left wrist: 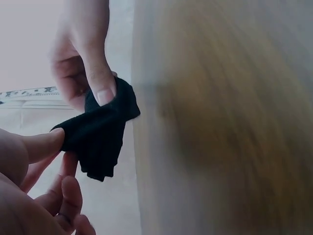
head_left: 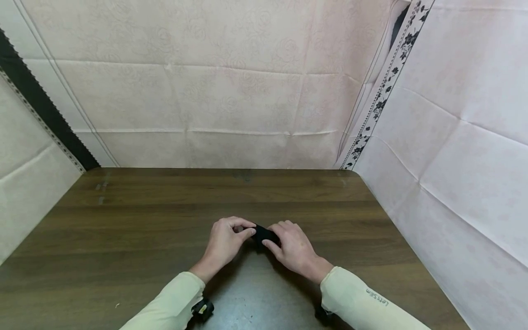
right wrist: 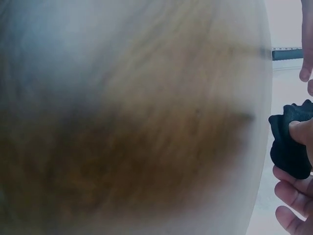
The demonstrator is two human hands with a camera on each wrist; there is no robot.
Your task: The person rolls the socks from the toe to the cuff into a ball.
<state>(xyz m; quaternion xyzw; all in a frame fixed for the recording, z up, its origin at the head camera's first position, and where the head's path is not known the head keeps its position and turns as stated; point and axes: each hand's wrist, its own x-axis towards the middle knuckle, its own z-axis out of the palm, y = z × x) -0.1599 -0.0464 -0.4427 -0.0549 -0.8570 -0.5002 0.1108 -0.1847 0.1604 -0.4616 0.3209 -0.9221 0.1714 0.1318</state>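
A small black piece of soft cloth (head_left: 263,233), bunched and folded, is held up between both hands above the table. My left hand (head_left: 224,240) pinches its left corner between thumb and index finger. In the left wrist view the cloth (left wrist: 100,134) hangs down with a wavy lower edge, and the other left fingers curl loosely below. My right hand (head_left: 296,247) grips the opposite end, its thumb (left wrist: 101,85) pressed on top of the fabric. The right wrist view catches the dark bundle (right wrist: 288,142) at its right edge, with the right fingertips beneath.
Under the hands lies a brown wood-grain table (head_left: 144,229). Pale patterned cloth hangs behind it (head_left: 231,101) and along the right side (head_left: 462,160). A dark band (head_left: 41,101) runs down at the left. Black wrist devices (head_left: 203,309) sit under the sleeves.
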